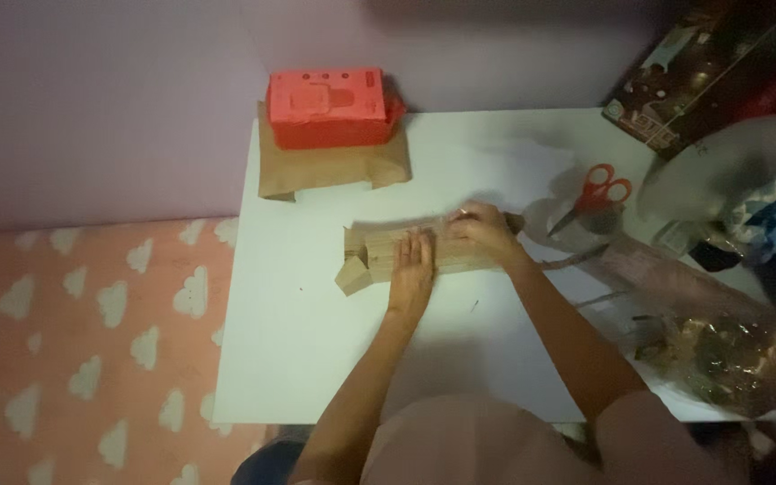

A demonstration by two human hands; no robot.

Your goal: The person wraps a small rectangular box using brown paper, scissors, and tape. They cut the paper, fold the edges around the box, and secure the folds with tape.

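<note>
Both hands on brown-paper parcel (424, 247), mid white table (316, 359).
Left hand (412, 267) flat, fingers spread, pressing the wrap; right hand (482, 229) curled over parcel's top edge. Red scissors (596, 193) lie nearby.

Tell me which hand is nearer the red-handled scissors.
Right. The right hand rests on the brown paper parcel just left of the scissors; the left hand lies farther left on the parcel.

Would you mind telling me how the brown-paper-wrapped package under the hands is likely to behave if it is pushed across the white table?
The package lies flat and long, so it would probably slide rather than roll or tip. Its left end flap looks unfolded, so that paper may flop or catch. The left hand and right hand press on it, which suggests something fairly firm inside.
</note>
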